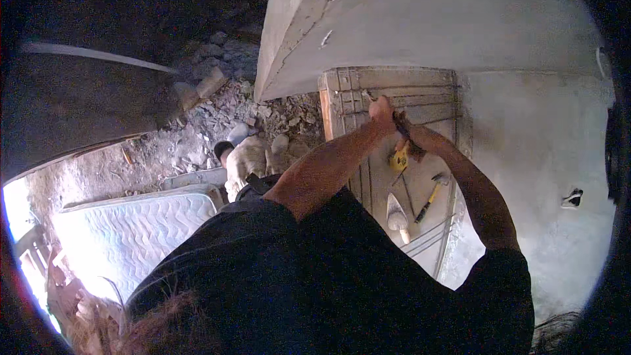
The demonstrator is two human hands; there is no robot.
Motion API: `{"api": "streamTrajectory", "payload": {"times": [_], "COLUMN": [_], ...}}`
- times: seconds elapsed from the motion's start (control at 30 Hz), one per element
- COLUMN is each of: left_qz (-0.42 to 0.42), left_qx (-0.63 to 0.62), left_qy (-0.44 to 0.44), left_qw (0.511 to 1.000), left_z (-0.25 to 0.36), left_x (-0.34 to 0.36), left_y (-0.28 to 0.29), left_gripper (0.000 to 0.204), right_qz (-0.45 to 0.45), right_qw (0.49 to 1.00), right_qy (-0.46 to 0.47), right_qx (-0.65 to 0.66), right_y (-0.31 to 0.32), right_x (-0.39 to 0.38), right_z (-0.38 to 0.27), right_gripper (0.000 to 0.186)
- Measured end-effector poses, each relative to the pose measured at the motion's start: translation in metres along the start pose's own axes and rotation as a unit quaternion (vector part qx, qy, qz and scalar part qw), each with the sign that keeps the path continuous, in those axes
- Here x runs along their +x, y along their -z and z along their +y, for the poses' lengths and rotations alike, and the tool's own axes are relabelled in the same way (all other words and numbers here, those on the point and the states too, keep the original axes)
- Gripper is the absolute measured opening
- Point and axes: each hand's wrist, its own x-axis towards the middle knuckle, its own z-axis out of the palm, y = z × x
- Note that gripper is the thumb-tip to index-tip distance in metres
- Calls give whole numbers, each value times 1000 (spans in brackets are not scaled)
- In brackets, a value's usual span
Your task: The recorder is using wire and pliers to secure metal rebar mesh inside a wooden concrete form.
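Observation:
Both arms reach out over a slab crossed by steel reinforcing bars [427, 100]. My left hand [380, 110] is closed near the bars at the slab's left side; a small pale tip shows beside its fingers, too small to name. Just right of it, my right hand [417, 141] is closed beside a dark brown, tangled bundle [401, 123]; its fingers are mostly hidden. Below my right hand lies a yellow tape measure [398, 160]. Farther down the slab lie a pointed trowel [396, 213] with a pale handle and a hammer [431, 198] with a yellow and black handle.
A grey plastered wall [526, 125] rises at the right, and a concrete edge [289, 33] overhangs the far side. Rubble [204, 118] covers the ground at left. A white quilted mattress [135, 223] lies at lower left, near a filled pale sack [248, 158].

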Motion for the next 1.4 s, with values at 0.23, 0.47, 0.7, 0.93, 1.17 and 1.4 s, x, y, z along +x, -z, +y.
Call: {"api": "streamTrajectory", "payload": {"times": [0.23, 0.47, 0.7, 0.93, 1.17, 1.4], "left_qz": [79, -114, 115, -9, -84, -42], "left_qx": [-388, -813, -553, -815, -418, -101], "left_qy": [59, 12, 115, -23, 125, -202], "left_qw": [916, 571, 817, 579, 896, 973], "left_z": [-16, -1, -50, -60, 64, 40], "left_x": [20, -20, 44, 34, -80, -89], "left_y": [-3, 47, -68, -85, 86, 44], "left_gripper": [26, 29, 34, 32, 24, 23], "right_qz": [315, 155, 331, 285, 281, 334], "right_qw": [689, 948, 712, 899, 916, 808], "right_qy": [212, 158, 440, 169, 277, 254], "right_qx": [-617, -227, -435, -285, 79, 414], "right_y": [-14, -13, -26, -36, -86, -167], "right_x": [-4, 8, 2, 1, -24, -41], "right_z": [-16, -4, -17, 5, 57, 56], "right_gripper": [39, 36, 40, 30, 25, 33]}}
